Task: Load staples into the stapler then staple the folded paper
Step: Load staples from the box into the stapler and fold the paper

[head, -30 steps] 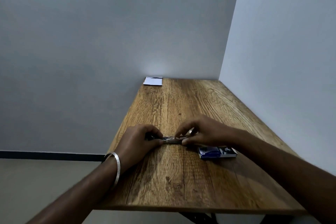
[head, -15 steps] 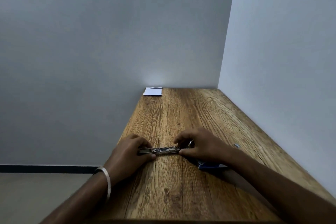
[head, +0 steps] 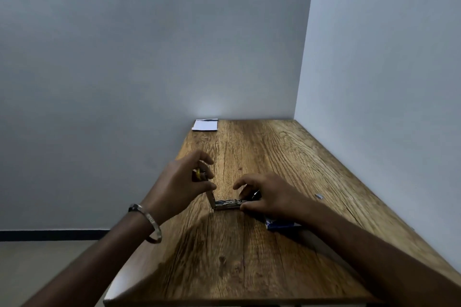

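A small metal stapler (head: 225, 204) lies on the wooden table (head: 274, 157), its staple channel showing. My left hand (head: 184, 182) grips the stapler's top arm, swung up nearly vertical at the left end. My right hand (head: 264, 197) presses down on the stapler's right end, holding the base against the table. A blue staple box (head: 280, 225) sits just behind my right wrist, partly hidden by it. The folded white paper (head: 205, 124) rests at the far left corner of the table by the wall.
A small silvery piece (head: 318, 196) lies on the table to the right of my right hand. Walls close the table at the back and along the right side. The table's left edge drops to the floor.
My left hand has lifted up and away from the table, swinging the stapler's top arm open from flat to nearly upright. My right hand stays on the base.
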The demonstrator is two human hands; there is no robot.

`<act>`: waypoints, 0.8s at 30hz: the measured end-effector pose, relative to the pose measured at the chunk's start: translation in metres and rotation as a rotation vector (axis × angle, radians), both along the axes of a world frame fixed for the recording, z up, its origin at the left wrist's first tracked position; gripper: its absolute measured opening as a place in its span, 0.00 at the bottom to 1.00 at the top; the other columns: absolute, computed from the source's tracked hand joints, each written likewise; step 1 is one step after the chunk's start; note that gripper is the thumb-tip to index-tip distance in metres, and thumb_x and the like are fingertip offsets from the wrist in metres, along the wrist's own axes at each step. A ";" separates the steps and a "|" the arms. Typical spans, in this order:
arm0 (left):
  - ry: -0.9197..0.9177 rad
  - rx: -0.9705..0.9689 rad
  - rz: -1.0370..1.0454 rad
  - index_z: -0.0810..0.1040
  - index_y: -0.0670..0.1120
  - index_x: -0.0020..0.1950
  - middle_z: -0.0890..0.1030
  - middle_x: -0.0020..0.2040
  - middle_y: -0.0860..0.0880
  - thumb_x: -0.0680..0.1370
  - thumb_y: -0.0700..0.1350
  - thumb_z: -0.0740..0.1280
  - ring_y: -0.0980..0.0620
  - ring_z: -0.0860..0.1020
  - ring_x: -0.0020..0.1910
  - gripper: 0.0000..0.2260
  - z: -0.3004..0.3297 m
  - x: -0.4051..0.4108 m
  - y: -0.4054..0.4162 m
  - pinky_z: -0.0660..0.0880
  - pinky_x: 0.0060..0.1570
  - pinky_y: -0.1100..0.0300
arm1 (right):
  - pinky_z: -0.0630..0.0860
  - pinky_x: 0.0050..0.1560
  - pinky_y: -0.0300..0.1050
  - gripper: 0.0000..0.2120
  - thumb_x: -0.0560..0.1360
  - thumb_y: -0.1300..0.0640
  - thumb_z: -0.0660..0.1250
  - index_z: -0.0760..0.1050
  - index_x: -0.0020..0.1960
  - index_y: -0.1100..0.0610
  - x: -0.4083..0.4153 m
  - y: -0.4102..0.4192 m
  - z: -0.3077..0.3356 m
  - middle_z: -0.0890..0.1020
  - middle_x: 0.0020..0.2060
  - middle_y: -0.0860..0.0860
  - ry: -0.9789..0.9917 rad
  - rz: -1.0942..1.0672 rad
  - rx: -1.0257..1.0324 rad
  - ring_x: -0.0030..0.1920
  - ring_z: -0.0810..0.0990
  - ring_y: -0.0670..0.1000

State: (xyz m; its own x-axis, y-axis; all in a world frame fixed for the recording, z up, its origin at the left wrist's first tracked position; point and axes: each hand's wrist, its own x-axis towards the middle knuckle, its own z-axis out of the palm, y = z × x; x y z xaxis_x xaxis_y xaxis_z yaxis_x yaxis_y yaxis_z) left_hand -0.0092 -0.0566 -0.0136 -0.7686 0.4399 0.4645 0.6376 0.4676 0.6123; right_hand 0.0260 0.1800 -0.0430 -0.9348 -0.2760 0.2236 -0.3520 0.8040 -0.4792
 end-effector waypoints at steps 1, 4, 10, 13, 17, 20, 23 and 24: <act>0.011 -0.005 -0.014 0.74 0.51 0.56 0.82 0.45 0.54 0.68 0.42 0.78 0.59 0.82 0.42 0.21 0.002 0.000 0.008 0.81 0.41 0.64 | 0.76 0.47 0.28 0.22 0.72 0.57 0.76 0.76 0.64 0.48 0.000 0.000 0.000 0.86 0.51 0.46 -0.011 -0.004 0.003 0.49 0.83 0.38; 0.004 -0.015 -0.020 0.73 0.51 0.58 0.80 0.47 0.53 0.69 0.43 0.77 0.59 0.81 0.43 0.22 0.001 0.000 0.026 0.80 0.42 0.65 | 0.74 0.47 0.26 0.24 0.72 0.58 0.76 0.74 0.66 0.48 0.002 0.003 0.001 0.85 0.54 0.45 -0.044 0.000 -0.001 0.52 0.82 0.38; -0.165 0.158 0.041 0.77 0.49 0.57 0.82 0.47 0.49 0.69 0.45 0.77 0.53 0.83 0.44 0.18 -0.010 -0.009 0.026 0.81 0.45 0.57 | 0.77 0.49 0.30 0.23 0.73 0.58 0.76 0.74 0.65 0.47 0.006 0.010 0.002 0.84 0.52 0.46 -0.058 -0.026 -0.045 0.51 0.82 0.40; -0.311 0.233 0.027 0.77 0.47 0.56 0.84 0.46 0.47 0.71 0.44 0.75 0.51 0.84 0.44 0.15 -0.016 -0.011 0.023 0.83 0.45 0.52 | 0.79 0.49 0.34 0.20 0.72 0.56 0.76 0.76 0.62 0.46 0.006 0.007 0.002 0.84 0.49 0.44 -0.083 -0.047 -0.133 0.49 0.82 0.40; -0.583 0.364 -0.037 0.75 0.41 0.61 0.85 0.45 0.43 0.74 0.41 0.72 0.48 0.85 0.44 0.17 -0.022 -0.012 0.020 0.83 0.43 0.50 | 0.84 0.51 0.45 0.16 0.71 0.58 0.77 0.78 0.56 0.50 0.005 0.004 0.003 0.85 0.48 0.49 -0.197 -0.062 -0.473 0.50 0.85 0.46; -0.745 0.501 -0.059 0.73 0.39 0.65 0.85 0.47 0.42 0.74 0.41 0.71 0.46 0.85 0.45 0.21 -0.023 -0.008 0.022 0.82 0.39 0.53 | 0.84 0.51 0.53 0.17 0.70 0.64 0.77 0.79 0.56 0.55 0.004 0.000 0.007 0.84 0.50 0.56 -0.292 -0.082 -0.757 0.51 0.86 0.55; -0.849 0.590 -0.093 0.76 0.39 0.63 0.86 0.48 0.42 0.74 0.41 0.71 0.48 0.85 0.43 0.18 -0.023 -0.003 0.027 0.80 0.34 0.58 | 0.83 0.51 0.50 0.18 0.69 0.66 0.77 0.79 0.58 0.58 0.002 -0.008 0.010 0.85 0.48 0.57 -0.298 -0.128 -0.956 0.51 0.86 0.56; -0.875 0.613 -0.109 0.77 0.39 0.61 0.86 0.48 0.42 0.74 0.41 0.70 0.49 0.85 0.42 0.16 -0.023 -0.002 0.030 0.80 0.34 0.58 | 0.83 0.50 0.48 0.19 0.69 0.67 0.77 0.79 0.58 0.58 0.002 -0.012 0.010 0.85 0.49 0.59 -0.290 -0.150 -1.020 0.52 0.85 0.56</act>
